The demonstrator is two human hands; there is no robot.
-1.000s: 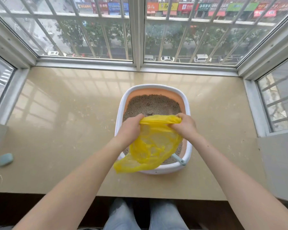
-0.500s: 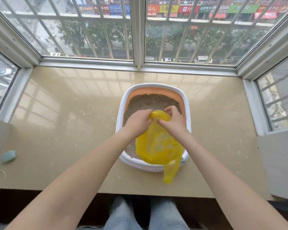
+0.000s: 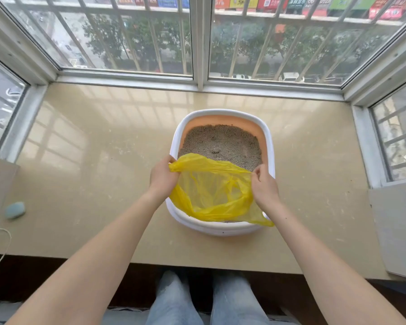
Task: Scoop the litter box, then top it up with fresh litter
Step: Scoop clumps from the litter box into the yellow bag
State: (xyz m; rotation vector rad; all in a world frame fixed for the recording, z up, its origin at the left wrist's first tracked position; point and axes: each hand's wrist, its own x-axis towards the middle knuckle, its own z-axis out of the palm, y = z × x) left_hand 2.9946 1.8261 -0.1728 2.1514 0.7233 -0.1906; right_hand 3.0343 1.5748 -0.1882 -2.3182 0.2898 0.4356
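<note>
A white litter box (image 3: pixel 222 112) with an orange inner wall stands on the beige window ledge, holding grey-brown litter (image 3: pixel 222 141). Over its near half hangs a thin yellow plastic bag (image 3: pixel 211 193), its mouth pulled wide. My left hand (image 3: pixel 162 178) grips the bag's left rim at the box's left edge. My right hand (image 3: pixel 264 184) pinches the right rim near the box's right edge. The bag hides the near part of the litter and anything lying there.
The ledge (image 3: pixel 92 172) is walled by barred windows at the back and both sides. A small pale blue object (image 3: pixel 15 210) lies at the far left, with a thin white cord (image 3: pixel 0 242) near the front edge. My knees (image 3: pixel 206 299) show below.
My hands have moved apart, spreading the bag's mouth open over the near half of the box; half a second ago they were close together with the bag bunched and hanging down.
</note>
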